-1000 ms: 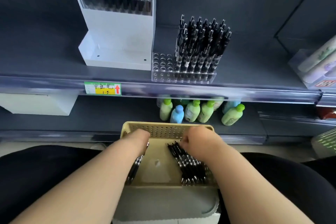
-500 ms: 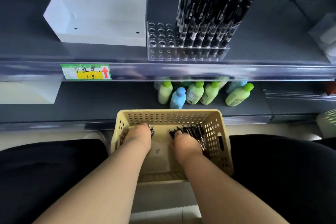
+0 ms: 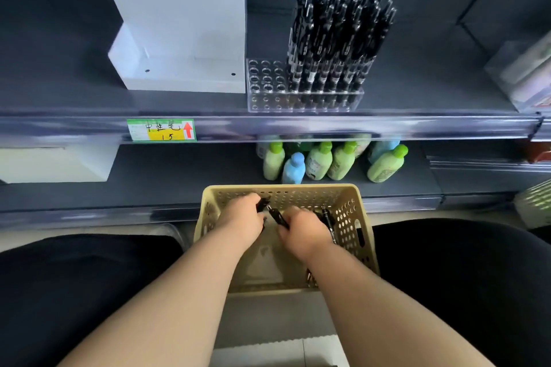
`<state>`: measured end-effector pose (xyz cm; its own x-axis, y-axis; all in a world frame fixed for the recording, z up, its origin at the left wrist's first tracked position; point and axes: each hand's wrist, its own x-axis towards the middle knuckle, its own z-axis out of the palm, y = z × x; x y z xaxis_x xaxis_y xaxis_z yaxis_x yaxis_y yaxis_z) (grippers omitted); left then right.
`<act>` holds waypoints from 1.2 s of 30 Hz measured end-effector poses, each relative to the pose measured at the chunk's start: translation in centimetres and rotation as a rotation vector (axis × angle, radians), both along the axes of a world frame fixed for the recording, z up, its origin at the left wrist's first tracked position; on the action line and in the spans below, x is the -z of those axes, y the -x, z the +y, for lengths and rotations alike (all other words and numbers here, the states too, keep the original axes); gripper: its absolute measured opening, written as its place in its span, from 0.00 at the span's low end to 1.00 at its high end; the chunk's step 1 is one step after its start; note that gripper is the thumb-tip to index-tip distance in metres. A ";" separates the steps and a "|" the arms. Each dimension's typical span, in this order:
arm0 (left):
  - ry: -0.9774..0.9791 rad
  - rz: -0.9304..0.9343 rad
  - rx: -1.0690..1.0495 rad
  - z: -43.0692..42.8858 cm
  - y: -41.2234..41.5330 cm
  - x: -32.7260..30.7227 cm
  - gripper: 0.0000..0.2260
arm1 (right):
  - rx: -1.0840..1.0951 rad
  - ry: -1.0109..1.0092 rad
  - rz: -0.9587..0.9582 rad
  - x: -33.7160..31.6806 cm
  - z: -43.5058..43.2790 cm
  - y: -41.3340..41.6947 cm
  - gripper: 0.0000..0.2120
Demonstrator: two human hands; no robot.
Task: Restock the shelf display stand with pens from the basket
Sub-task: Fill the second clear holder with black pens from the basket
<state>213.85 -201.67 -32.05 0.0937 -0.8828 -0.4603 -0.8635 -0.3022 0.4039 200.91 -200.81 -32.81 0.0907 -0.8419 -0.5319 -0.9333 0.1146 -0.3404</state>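
Up ahead of both hands, the display stand is unfilled on its left side, nearer your left hand, which grips pens. Your right hand pinches one pen, its length slanting toward the left hand, inside the basket.

upper shelf ahead of me: white stand left, clear pen stand just beside, right | lower shelf: green and blue bottles

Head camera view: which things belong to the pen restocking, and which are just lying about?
Job: beige perforated plastic basket; black pens gripped by left hand and right hand; clear acrylic holed pen stand.
Bystanders: green and blue plastic bottles; white display box.
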 end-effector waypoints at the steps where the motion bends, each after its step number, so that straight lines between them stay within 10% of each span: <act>1: 0.041 0.043 -0.017 0.1 0.2 -0.9 0.13 | 0.033 0.061 -0.077 -0.8 0.1 0.0 0.13; 8: 0.317 0.368 -0.137 2.9 2.4 -7.4 0.13 | 0.286 0.325 -0.534 -7.0 2.3 0.6 0.09; 28: 0.836 0.548 -0.215 0.9 0.0 -20.7 0.08 | 0.386 0.728 -1.187 -22.6 -0.8 3.0 0.04; 36: 0.986 0.541 -0.284 -6.4 -2.2 -23.7 0.09 | 0.219 0.907 -1.030 -28.6 -9.5 0.8 0.05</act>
